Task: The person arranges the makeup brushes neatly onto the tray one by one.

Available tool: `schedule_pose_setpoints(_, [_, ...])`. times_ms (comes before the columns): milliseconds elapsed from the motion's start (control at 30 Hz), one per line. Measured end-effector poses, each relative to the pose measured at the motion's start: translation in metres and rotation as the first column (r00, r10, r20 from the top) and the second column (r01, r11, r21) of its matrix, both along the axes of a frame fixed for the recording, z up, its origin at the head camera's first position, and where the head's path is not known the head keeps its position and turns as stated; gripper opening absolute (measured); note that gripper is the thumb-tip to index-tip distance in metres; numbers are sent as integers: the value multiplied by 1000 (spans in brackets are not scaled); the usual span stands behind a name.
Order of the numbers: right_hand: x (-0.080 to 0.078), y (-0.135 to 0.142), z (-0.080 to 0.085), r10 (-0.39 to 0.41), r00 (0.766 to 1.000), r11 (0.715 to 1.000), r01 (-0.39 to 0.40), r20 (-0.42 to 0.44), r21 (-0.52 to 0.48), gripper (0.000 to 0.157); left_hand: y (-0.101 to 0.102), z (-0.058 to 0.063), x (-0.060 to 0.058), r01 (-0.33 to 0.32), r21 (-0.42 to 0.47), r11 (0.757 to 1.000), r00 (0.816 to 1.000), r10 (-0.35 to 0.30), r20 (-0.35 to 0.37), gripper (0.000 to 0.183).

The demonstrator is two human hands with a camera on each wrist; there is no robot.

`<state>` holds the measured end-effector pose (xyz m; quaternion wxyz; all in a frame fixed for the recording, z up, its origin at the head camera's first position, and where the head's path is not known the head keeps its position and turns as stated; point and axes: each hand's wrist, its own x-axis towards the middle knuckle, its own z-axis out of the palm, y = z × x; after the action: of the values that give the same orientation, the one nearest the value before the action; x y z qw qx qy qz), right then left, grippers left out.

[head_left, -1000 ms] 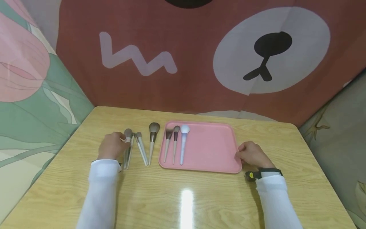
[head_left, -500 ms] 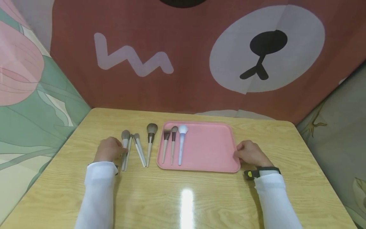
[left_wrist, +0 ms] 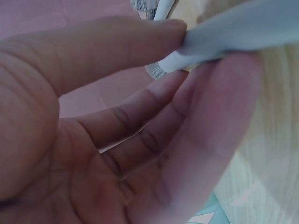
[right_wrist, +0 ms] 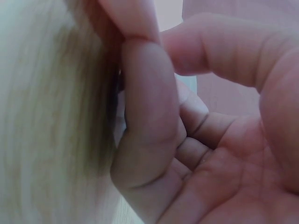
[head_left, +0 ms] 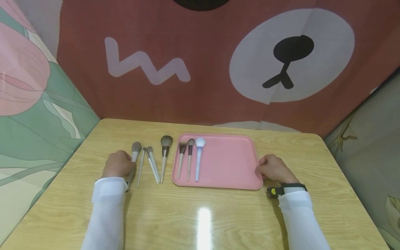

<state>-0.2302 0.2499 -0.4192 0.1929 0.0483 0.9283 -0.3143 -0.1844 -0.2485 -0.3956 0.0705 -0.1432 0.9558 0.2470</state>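
At the left end of a row of makeup brushes, my left hand (head_left: 118, 164) pinches a makeup brush with a grey-brown head (head_left: 136, 146). The pale handle (left_wrist: 233, 30) lies between thumb and fingers in the left wrist view. Just right of it on the table is a thin brush (head_left: 141, 168), then two slim brushes (head_left: 153, 165) close together and a large dark-headed brush (head_left: 164, 158). My right hand (head_left: 275, 168) pinches the right rim of the pink tray (head_left: 229, 161); its fingertips are partly hidden in the head view.
Three brushes lie side by side at the tray's left end: a flat dark one (head_left: 181, 158), a slim dark-headed one (head_left: 190, 158) and a white-headed one (head_left: 199, 158). Behind the wooden table (head_left: 168, 215) hangs a reddish-brown cartoon cloth (head_left: 206, 100).
My left hand has drawn back and a little left along the brush. Its handle now slants away from the thin brush beside it. My right hand stays at the tray's rim.
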Motion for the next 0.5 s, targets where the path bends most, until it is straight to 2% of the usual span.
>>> schedule_pose_setpoints(300, [-1,-1,0,0,1000,1000,0,9,-7,28,0,5,3,-29,-71,997,999,31,23,20])
schedule_pose_setpoints(500, [0,-1,0,3,1000,1000,-3,2,-7,28,-2,7,4,-33,-60,998,999,35,27,23])
